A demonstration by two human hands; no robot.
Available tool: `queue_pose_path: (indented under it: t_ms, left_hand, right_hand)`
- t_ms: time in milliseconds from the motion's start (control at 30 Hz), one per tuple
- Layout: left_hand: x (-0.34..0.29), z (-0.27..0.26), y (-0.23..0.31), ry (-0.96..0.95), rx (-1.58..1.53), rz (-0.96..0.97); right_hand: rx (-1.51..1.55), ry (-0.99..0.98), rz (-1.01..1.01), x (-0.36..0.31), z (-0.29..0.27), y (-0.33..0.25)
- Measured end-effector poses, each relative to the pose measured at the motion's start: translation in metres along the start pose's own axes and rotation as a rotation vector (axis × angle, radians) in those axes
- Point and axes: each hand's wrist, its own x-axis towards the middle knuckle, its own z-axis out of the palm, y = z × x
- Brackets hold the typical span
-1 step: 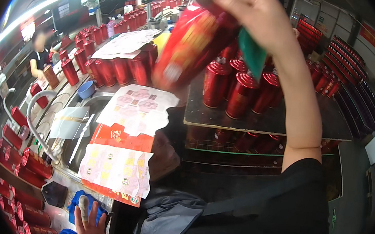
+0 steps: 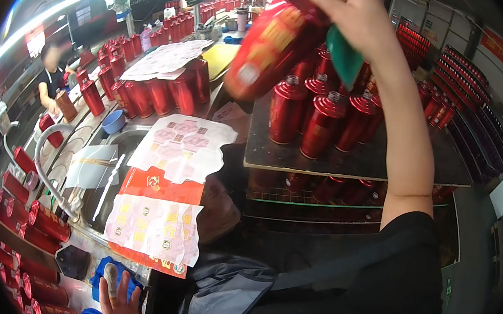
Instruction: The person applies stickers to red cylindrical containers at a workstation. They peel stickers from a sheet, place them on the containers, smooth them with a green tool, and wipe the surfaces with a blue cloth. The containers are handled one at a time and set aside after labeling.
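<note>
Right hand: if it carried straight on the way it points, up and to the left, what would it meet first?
The right hand already holds a red bottle and a green piece. Beyond lie distant red bottles; depth is unclear, so the way looks free.

Scene moderately bright overall; long ceiling strip lights (image 2: 52, 10) at upper left burn out to white glare, and the far background under them is washed. Raised red bottle (image 2: 276, 43) is motion-blurred, its label smeared; the right hand (image 2: 352, 11) gripping it is slightly soft. Strong fisheye bending at the rim with black vignette corners; lower right foreground falls into deep shadow.
</note>
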Motion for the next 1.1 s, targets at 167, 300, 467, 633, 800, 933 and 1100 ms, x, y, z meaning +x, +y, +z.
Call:
queue_pose_path:
  t_ms: [167,300,467,633,800,933,1100]
  left_hand:
    - [-0.001,0.001,0.01,-0.041,0.195,0.057]
    - [-0.007,-0.011,0.016,-0.018,0.311,0.114]
    - [-0.017,-0.024,0.016,0.045,0.368,0.124]
    - [-0.016,-0.028,0.015,0.067,0.402,0.066]
    - [-0.024,-0.027,0.022,0.169,0.464,0.074]
    - [-0.024,-0.031,0.009,0.261,0.393,0.139]
    - [-0.005,-0.029,0.004,0.194,0.388,0.098]
  right_hand:
    - [-0.711,0.205,0.204,0.039,-0.055,0.133]
    - [-0.988,0.09,0.483,0.043,-0.064,0.216]
    - [-1.052,-0.128,0.751,0.016,-0.041,0.282]
    - [-1.023,-0.38,0.933,-0.014,-0.02,0.335]
    - [-1.076,-0.509,0.87,0.029,-0.008,0.312]
    - [-1.012,-0.349,0.372,0.104,-0.072,0.22]
    - [-0.254,-0.337,-0.125,0.088,0.038,0.04]
